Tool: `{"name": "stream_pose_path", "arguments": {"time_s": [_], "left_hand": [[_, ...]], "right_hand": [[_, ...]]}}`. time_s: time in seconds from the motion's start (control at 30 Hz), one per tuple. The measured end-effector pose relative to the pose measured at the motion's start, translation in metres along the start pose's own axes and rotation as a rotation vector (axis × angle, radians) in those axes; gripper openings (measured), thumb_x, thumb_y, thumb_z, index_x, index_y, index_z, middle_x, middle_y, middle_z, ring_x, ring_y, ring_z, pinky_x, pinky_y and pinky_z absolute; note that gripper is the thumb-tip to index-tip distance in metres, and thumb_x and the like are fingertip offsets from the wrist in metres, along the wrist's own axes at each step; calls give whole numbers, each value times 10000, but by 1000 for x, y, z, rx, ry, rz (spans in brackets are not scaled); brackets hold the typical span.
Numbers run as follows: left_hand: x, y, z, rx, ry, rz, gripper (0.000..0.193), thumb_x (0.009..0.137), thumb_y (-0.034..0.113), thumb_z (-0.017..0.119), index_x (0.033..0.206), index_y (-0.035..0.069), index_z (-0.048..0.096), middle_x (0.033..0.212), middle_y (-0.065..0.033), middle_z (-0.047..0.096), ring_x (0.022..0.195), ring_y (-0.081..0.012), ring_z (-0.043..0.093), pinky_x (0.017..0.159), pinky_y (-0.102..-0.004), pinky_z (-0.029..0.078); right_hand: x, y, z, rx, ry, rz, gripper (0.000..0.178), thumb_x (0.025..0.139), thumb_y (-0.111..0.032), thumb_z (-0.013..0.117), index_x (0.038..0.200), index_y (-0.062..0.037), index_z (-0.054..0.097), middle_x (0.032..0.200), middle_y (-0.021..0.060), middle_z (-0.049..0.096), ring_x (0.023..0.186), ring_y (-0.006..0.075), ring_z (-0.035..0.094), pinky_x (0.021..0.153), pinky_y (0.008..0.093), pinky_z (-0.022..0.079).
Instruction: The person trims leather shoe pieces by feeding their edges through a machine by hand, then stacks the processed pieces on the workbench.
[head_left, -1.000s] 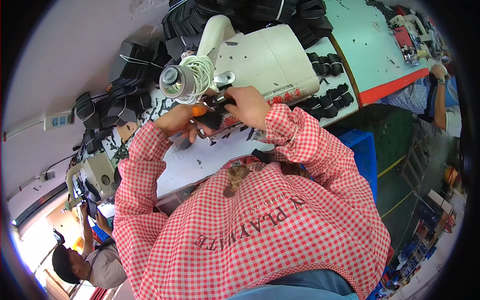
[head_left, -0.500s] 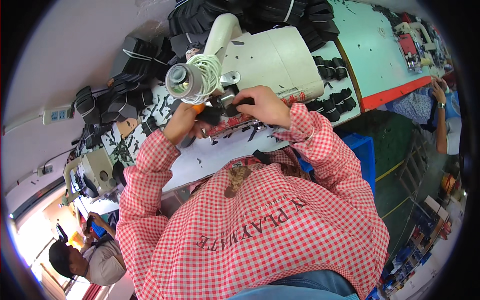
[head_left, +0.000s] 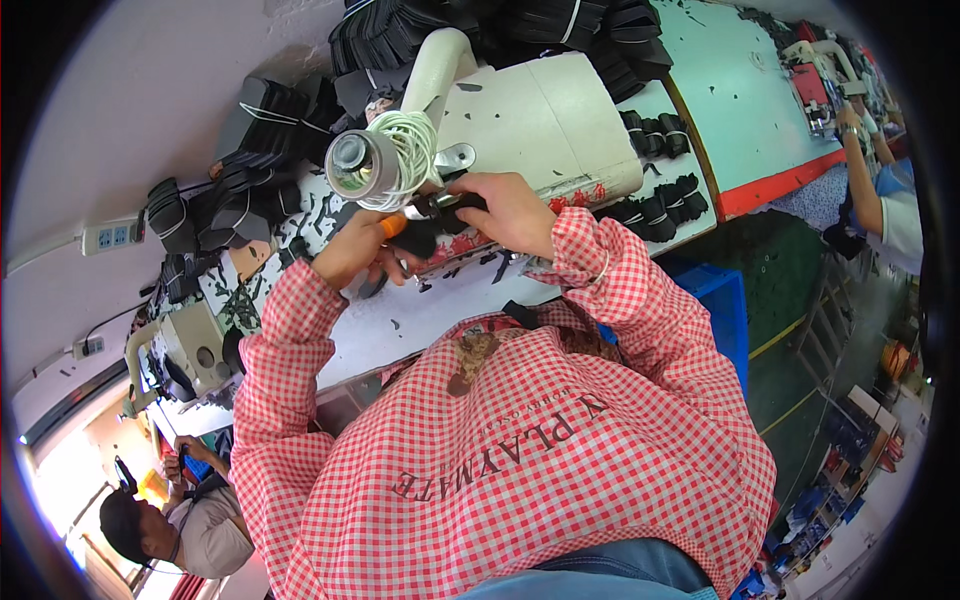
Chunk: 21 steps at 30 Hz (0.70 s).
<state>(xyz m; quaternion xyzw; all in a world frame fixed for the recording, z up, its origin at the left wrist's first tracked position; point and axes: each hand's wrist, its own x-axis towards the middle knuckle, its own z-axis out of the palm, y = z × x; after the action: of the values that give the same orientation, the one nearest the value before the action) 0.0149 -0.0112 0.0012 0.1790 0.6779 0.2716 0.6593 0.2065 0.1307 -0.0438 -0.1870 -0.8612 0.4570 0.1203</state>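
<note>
At the front of a cream-coloured machine [head_left: 545,115], my left hand [head_left: 352,245] is closed around an orange-handled tool [head_left: 393,225]. Just beneath that handle is a black piece [head_left: 416,240]; whether my fingers touch it I cannot tell. My right hand [head_left: 510,212] has its fingers curled over a dark part beside a shiny metal piece [head_left: 432,205], and what they grip is hidden. Above my left hand, a grey-white cylinder [head_left: 360,165] with a clear centre hangs next to a coil of white cable [head_left: 408,150].
Black cut pieces lie in tied stacks [head_left: 262,120] behind and left of the machine. Small black bundles [head_left: 655,208] sit at its right. Scraps litter the white table [head_left: 470,290]. A blue crate [head_left: 715,305] stands right. Other people are at left [head_left: 205,525] and far right [head_left: 890,205].
My right hand has shifted slightly left, closer to my left hand. The orange handle has moved slightly left and down. At far right, the other person's arm has reached toward their machine.
</note>
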Motion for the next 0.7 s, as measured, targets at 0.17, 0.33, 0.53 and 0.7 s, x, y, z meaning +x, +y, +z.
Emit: {"name": "stream_pose_path", "arguments": {"time_s": [0.17,0.33,0.53,0.7], "left_hand": [[6,-8,8,48,147,117,357,1013,194,363,1289,-20,438,770,-148,690,464,-167,636,311,-203,388],[1,-6,-1,28,17,28,334,1012,169,351,1252,-33,466,758,-154,681,443,-163,615,307,-200,367],[5,-2,12,-155,-52,23,334,1016,157,341,1290,-10,433,837,-192,685,567,-180,670,382,-222,443],[2,-14,1,28,95,45,338,1007,150,352,1267,-24,479,785,-174,688,541,-185,667,365,-223,419]], "right_hand": [[-6,1,-17,312,-171,205,245,763,-138,672,979,-22,678,857,181,667,775,361,639,742,416,506],[-3,1,-6,105,-20,-1,227,765,-153,672,947,-18,671,838,172,664,789,350,639,738,391,510],[-4,7,-9,144,-101,-61,221,796,-119,685,986,-6,667,851,153,676,733,253,661,708,320,512],[-7,2,-15,176,-25,122,249,789,-132,698,999,-2,670,841,156,675,714,260,649,688,309,509]]}}
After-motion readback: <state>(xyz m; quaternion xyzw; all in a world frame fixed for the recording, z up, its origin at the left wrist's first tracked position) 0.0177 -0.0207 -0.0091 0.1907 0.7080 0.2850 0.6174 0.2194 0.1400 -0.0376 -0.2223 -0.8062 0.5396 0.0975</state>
